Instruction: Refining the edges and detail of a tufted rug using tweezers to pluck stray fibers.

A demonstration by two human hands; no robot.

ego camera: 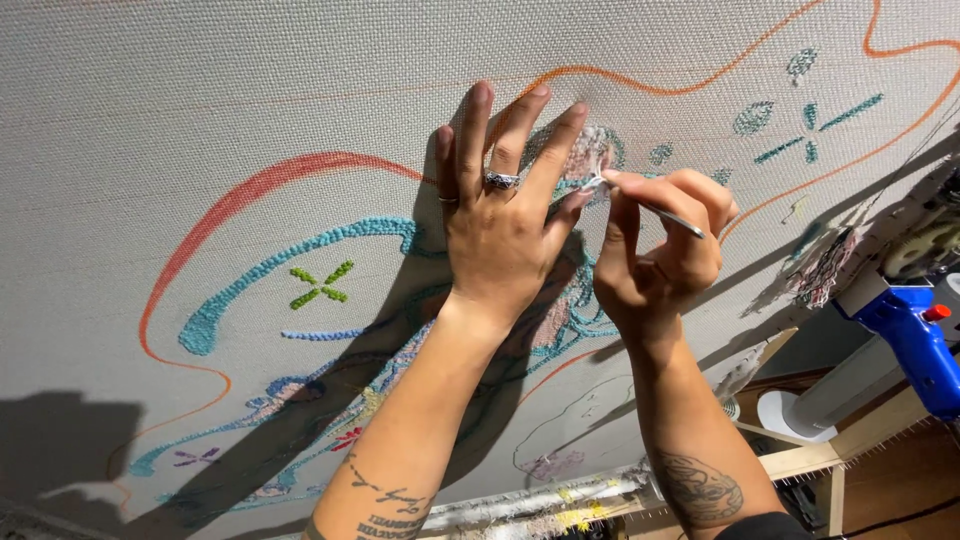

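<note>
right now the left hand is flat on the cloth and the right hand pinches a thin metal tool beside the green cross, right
Not quite. The head view shows the left hand flat on the cloth and the right hand pinching a thin metal tool, but beside the pale pinkish tufted patch, not the green cross, which lies well off to the left.

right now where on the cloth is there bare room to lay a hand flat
Bare cloth lies top left, above the red line, and low right between the right hand and the blue tool. It is crowded round the left hand, which presses by the pink patch, and along the teal yarn.
</note>
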